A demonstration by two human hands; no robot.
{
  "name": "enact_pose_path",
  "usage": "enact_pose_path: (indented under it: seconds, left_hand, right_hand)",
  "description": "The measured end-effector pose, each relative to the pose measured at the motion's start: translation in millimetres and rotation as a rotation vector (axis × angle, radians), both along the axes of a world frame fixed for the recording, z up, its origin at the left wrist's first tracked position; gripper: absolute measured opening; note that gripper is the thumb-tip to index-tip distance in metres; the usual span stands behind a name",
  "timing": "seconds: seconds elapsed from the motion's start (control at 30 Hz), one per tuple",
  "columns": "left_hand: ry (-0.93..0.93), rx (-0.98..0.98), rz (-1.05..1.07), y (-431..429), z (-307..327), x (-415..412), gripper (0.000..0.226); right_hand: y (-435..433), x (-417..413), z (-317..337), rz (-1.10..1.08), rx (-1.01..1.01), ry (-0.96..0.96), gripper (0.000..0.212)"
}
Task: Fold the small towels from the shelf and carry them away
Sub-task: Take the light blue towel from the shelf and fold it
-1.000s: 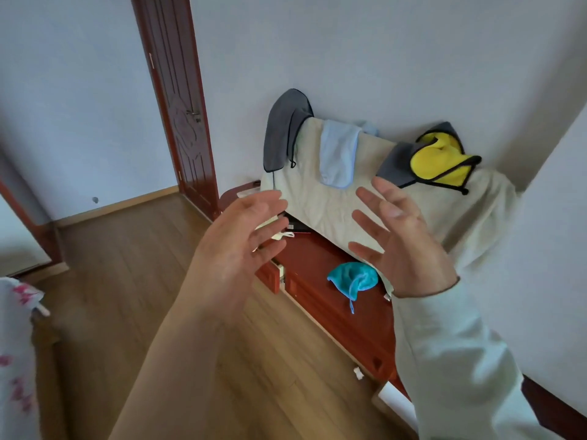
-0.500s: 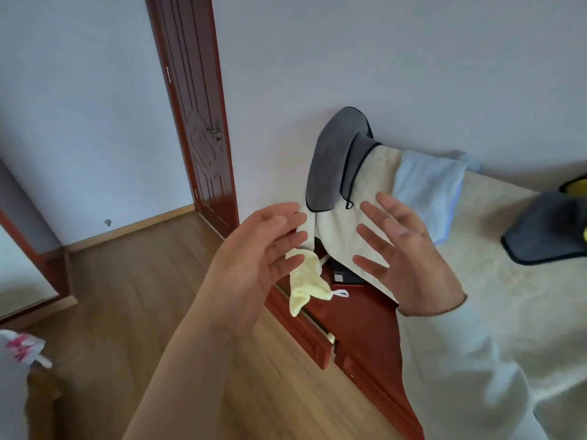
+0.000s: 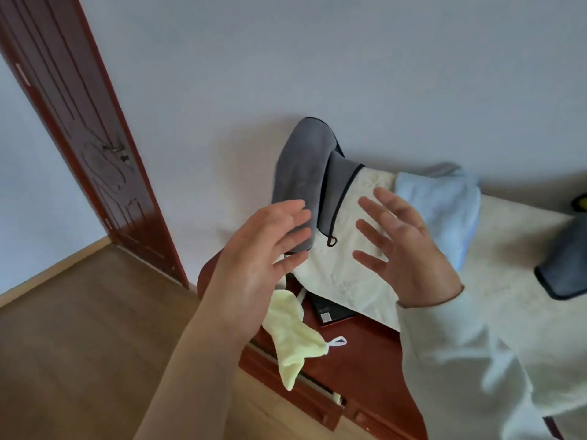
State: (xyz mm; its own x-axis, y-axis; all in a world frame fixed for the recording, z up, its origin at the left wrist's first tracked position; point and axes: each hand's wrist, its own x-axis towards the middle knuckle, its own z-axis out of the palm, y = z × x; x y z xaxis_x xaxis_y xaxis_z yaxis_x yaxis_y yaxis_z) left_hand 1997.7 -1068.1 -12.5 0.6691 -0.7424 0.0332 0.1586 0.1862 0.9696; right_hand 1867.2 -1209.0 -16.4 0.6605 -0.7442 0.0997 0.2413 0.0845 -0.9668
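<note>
**Asker:** Looking down from your head camera, what could go wrong from here?

**Me:** The pale yellow towel (image 3: 292, 335) worries me most. It lies on the front edge of the wooden shelf (image 3: 365, 354) with part of it hanging past that edge. A brush from my forearm could slide it onto the floor (image 3: 79, 328). The grey towel (image 3: 298, 176) is draped over the left corner of the cream cover (image 3: 349, 274). If I pull it carelessly, its black loop (image 3: 332, 241) could snag and the cover might drag with it. That would take the light blue towel (image 3: 444, 211) too, which lies further right along the cover's top edge. A dark grey towel (image 3: 565, 262) sits at the right edge of the picture and would be easy to forget.

**Asker:** And your hands?

**Me:** Both are empty. My left hand (image 3: 263, 249) is raised, fingers straight and close together. Its fingertips overlap the grey towel's lower hem in this view, but I cannot tell whether they touch it. My right hand (image 3: 403, 246) is spread wide, palm facing the left one. It is held in front of the cover, just beside the blue towel, and grips nothing.

**Asker:** So nothing is folded?

**Me:** Not yet, as far as I can see. Every towel lies loose or hanging, and I judge the grey one the nearest to both hands.
</note>
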Motion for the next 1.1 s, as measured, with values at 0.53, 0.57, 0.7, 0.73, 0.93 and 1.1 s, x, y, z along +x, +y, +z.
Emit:
enact_pose_path:
  seconds: [0.53,0.57,0.7,0.73,0.93,1.1]
  left_hand:
    - [0.027,-0.022,-0.438,-90.5,-6.8,9.3,0.023]
    - [0.036,-0.021,-0.451,-96.0,-7.0,6.4,0.023]
    - [0.063,0.002,-0.514,-115.7,-13.0,-3.8,0.025]
    - [0.069,0.011,-0.524,-120.3,-15.9,-5.3,0.025]
    - [0.11,0.066,-0.486,-148.9,-33.7,-13.8,0.025]
    - [0.105,0.1,-0.451,-164.2,-44.0,-18.6,0.024]
  right_hand:
    - [7.6,-37.2,-1.5,-0.506,-0.113,0.103,0.045]
    - [6.5,-42.3,-2.1,-0.529,-0.114,0.11,0.043]
    - [-1.6,-59.2,-11.3,-0.597,-0.094,0.133,0.039]
    - [-3.9,-62.1,-15.0,-0.609,-0.083,0.137,0.04]
    - [-32.5,-76.1,-35.7,-0.628,-0.009,0.167,0.047]
    - [-65.7,-76.5,-48.6,-0.602,0.054,0.202,0.048]
